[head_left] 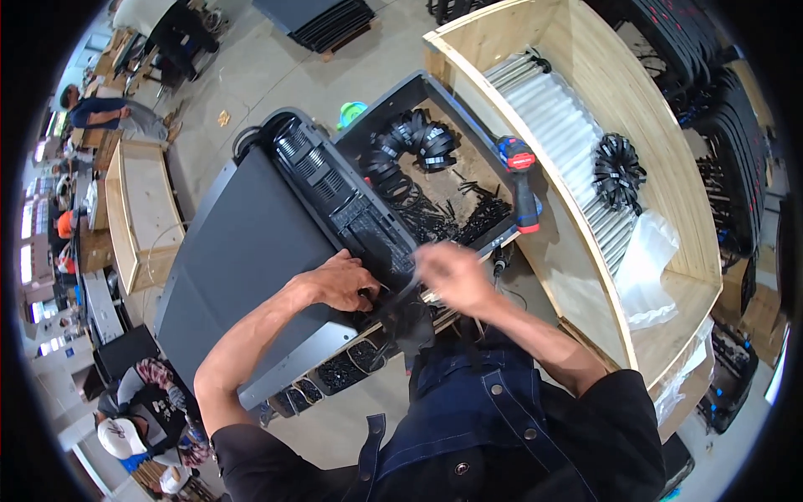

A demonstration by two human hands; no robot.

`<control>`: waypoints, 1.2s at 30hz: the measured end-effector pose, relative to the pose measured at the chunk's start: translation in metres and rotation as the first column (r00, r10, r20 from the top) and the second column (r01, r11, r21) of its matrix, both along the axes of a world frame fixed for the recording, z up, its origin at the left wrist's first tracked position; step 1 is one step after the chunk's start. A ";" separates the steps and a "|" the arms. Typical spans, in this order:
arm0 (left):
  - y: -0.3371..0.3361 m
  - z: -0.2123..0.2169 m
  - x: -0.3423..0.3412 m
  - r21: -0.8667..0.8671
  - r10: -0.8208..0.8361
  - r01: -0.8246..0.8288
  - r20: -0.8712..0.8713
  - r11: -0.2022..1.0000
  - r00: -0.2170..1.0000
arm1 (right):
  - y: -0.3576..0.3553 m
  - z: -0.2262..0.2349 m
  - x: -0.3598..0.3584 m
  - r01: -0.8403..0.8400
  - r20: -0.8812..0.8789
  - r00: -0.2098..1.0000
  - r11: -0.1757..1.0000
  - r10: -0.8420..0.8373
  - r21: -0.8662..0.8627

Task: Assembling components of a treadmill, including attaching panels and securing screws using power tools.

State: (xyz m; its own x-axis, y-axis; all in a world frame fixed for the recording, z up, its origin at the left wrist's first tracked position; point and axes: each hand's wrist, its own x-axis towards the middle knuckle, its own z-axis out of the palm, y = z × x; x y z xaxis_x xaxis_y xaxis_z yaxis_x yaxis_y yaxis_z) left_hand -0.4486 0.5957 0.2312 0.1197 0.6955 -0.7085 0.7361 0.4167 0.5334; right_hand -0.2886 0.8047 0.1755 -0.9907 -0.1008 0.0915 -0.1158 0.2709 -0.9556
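A treadmill-like machine lies before me, with a wide black belt [259,243] and a long dark open housing [335,180] along its right side. My left hand [343,283] is at the near end of that housing, its fingers curled down and closed on something small and dark that I cannot make out. My right hand [452,274] is raised just to the right of it, smeared by motion, so its fingers do not show clearly. A dark, blurred strip [404,294] runs between the two hands; whether either holds it is unclear.
Right of the housing, a grey tray [431,84] holds coiled black cables [410,138] and loose black pieces. A red-and-black power driver [523,184] lies on its edge. A wooden crate [577,243] with wrapped metal tubes stands further right. Co-workers [125,435] are at the left.
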 end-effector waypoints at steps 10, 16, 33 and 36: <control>0.013 0.005 0.000 -0.078 -0.002 -0.001 -0.034 0.997 0.999 | 0.168 -0.056 -0.043 0.566 -0.141 0.636 0.335 -0.758 0.753; 0.013 0.001 -0.003 -0.069 -0.008 0.006 -0.032 0.998 0.999 | 0.171 -0.077 -0.034 0.610 0.080 0.587 0.505 -0.806 0.611; 0.013 0.006 0.001 -0.091 -0.043 0.039 -0.045 0.995 0.998 | 0.120 0.007 0.085 0.327 0.739 0.662 0.839 0.126 -0.435; 0.012 0.007 0.002 -0.095 -0.034 0.030 -0.038 0.995 0.999 | 0.121 0.005 0.080 0.315 0.741 0.656 0.841 0.142 -0.440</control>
State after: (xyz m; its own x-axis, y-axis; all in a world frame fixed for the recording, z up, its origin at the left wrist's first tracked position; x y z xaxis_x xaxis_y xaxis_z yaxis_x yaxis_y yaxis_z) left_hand -0.4470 0.6077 0.2378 0.1117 0.6219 -0.7751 0.7695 0.4395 0.4635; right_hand -0.2082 0.9258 0.1808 -0.7444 -0.1779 -0.6436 0.6648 -0.2878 -0.6893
